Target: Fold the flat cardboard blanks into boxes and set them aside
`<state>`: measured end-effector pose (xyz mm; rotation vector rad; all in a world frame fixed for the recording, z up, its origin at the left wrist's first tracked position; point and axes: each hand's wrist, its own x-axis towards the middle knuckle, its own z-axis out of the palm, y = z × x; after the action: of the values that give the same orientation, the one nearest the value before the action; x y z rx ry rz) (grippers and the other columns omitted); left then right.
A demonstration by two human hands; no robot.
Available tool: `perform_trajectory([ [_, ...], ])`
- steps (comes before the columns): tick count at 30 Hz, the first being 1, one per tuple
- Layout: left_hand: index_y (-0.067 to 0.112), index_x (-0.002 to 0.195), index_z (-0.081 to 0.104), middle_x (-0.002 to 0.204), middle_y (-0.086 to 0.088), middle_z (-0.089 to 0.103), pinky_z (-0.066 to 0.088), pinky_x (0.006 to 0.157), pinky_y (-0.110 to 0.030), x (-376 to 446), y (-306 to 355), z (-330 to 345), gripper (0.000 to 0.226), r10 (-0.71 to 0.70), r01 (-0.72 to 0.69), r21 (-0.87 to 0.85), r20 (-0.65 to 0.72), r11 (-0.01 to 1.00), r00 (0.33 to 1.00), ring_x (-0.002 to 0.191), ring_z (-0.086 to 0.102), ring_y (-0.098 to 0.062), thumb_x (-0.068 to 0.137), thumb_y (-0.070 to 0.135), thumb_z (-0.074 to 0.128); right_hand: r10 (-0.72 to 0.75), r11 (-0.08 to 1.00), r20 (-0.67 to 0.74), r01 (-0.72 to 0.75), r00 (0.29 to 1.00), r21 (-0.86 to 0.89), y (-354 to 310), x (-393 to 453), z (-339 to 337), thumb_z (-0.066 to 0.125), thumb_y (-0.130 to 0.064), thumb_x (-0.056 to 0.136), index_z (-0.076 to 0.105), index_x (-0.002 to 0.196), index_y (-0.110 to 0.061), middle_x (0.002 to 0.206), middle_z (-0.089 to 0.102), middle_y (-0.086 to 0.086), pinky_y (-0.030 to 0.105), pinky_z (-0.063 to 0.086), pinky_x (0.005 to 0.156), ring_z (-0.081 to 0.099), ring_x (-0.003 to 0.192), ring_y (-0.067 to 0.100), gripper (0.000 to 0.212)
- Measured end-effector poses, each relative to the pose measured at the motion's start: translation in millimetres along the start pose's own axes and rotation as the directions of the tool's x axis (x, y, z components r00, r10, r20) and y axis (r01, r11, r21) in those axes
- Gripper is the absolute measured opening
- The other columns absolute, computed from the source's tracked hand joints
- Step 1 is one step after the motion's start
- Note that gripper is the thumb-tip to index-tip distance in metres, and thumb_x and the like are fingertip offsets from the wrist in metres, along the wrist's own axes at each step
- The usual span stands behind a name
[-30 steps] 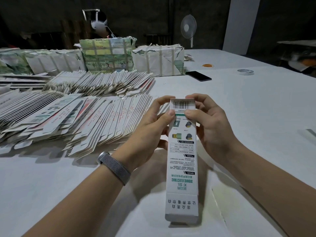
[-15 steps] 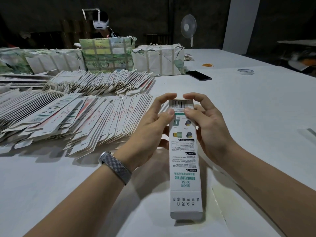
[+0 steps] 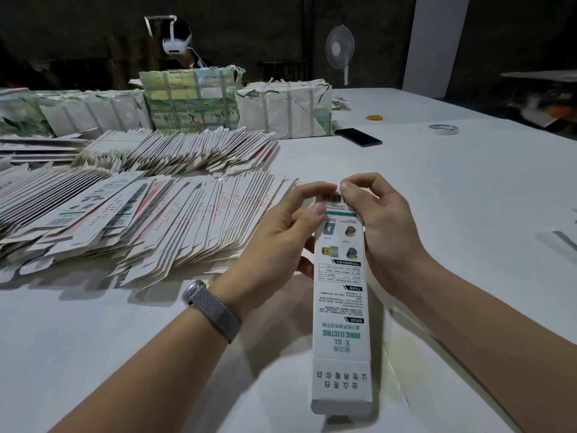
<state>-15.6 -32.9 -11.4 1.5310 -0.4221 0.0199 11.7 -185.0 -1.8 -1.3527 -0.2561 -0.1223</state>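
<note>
Both your left hand (image 3: 281,235) and right hand (image 3: 384,226) fingers pinch the box (image 3: 340,295) top; squeeze harder and that flap probably creases.

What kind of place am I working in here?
Probably a packing workshop or small warehouse: rows of flat box blanks cover a big white table, strapped paper-wrapped bundles sit behind them, and both hands are closing one printed box.

Head-worn camera looks forward and down, close over the white table (image 3: 437,189)
</note>
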Motion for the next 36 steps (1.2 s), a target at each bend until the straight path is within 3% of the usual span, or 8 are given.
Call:
perform_trajectory([
  [9, 0.042, 0.106, 0.064, 0.091, -0.008, 0.075, 0.058, 0.053, -0.036, 0, 0, 0, 0.017, -0.021, 0.021, -0.006, 0.014, 1.0, 1.0, 0.075, 0.069, -0.027, 0.097, 0.036, 0.051, 0.008, 1.0, 0.028, -0.008, 1.0, -0.007, 0, 1, -1, 0.057, -0.015, 0.099, 0.061, 0.089, -0.015, 0.079, 0.067, 0.008, 0.037, 0.057, 0.065, 0.069, 0.068, 0.025, 0.011],
  [13, 0.047, 0.111, 0.061, 0.091, -0.008, 0.074, 0.06, 0.057, -0.039, 0, 1, -2, 0.02, -0.03, 0.03, -0.001, 0.051, 1.0, 0.998, 0.077, 0.071, -0.026, 0.097, 0.037, 0.051, 0.023, 1.0, 0.058, -0.024, 0.998, 0.012, -1, 1, 0, 0.055, -0.011, 0.1, 0.067, 0.083, -0.016, 0.076, 0.069, 0.004, 0.034, 0.057, 0.063, 0.068, 0.068, 0.023, 0.021],
  [16, 0.051, 0.125, 0.048, 0.089, -0.007, 0.074, 0.06, 0.058, -0.038, -2, 0, -1, 0.03, -0.048, 0.049, -0.024, 0.048, 0.999, 0.998, 0.076, 0.069, -0.026, 0.1, 0.038, 0.056, 0.021, 1.0, 0.05, -0.02, 0.999, -0.012, -6, 0, -3, 0.057, -0.009, 0.098, 0.067, 0.078, -0.015, 0.074, 0.07, 0.005, 0.033, 0.059, 0.061, 0.068, 0.068, 0.025, 0.023],
  [21, 0.037, 0.135, 0.039, 0.101, -0.028, 0.069, 0.058, 0.059, -0.038, -3, 3, 2, 0.052, -0.109, 0.109, -0.024, 0.021, 0.994, 0.994, 0.082, 0.063, -0.033, 0.086, 0.042, 0.057, 0.095, 0.995, 0.068, -0.094, 0.993, -0.025, -9, 0, -3, 0.055, -0.012, 0.097, 0.059, 0.077, -0.011, 0.071, 0.065, 0.006, 0.035, 0.052, 0.061, 0.062, 0.068, 0.029, 0.02],
  [25, 0.032, 0.139, 0.04, 0.097, -0.014, 0.071, 0.056, 0.065, -0.041, -2, 1, 0, 0.048, -0.124, 0.124, -0.007, 0.024, 0.992, 0.992, 0.086, 0.062, -0.035, 0.096, 0.044, 0.059, 0.099, 0.995, 0.077, -0.099, 0.992, -0.012, -10, 0, -3, 0.055, -0.011, 0.097, 0.058, 0.077, -0.012, 0.07, 0.063, 0.006, 0.034, 0.051, 0.059, 0.061, 0.066, 0.028, 0.02],
  [29, 0.03, 0.136, 0.043, 0.097, -0.008, 0.075, 0.058, 0.064, -0.042, 0, -1, -1, 0.049, -0.12, 0.119, 0.012, 0.039, 0.993, 0.992, 0.085, 0.067, -0.034, 0.09, 0.042, 0.055, 0.053, 0.999, 0.059, -0.053, 0.997, -0.004, -8, 1, -3, 0.056, -0.006, 0.096, 0.067, 0.071, -0.018, 0.07, 0.067, 0.004, 0.034, 0.056, 0.059, 0.064, 0.065, 0.025, 0.029],
  [36, 0.034, 0.134, 0.045, 0.11, -0.03, 0.067, 0.057, 0.064, -0.041, 0, -4, -2, 0.042, -0.122, 0.122, 0.009, 0.089, 0.993, 0.989, 0.087, 0.064, -0.038, 0.094, 0.04, 0.055, 0.026, 1.0, -0.006, -0.026, 1.0, 0.001, -7, 3, -4, 0.059, -0.006, 0.095, 0.068, 0.07, -0.017, 0.067, 0.067, 0.003, 0.032, 0.056, 0.058, 0.064, 0.061, 0.02, 0.029],
])
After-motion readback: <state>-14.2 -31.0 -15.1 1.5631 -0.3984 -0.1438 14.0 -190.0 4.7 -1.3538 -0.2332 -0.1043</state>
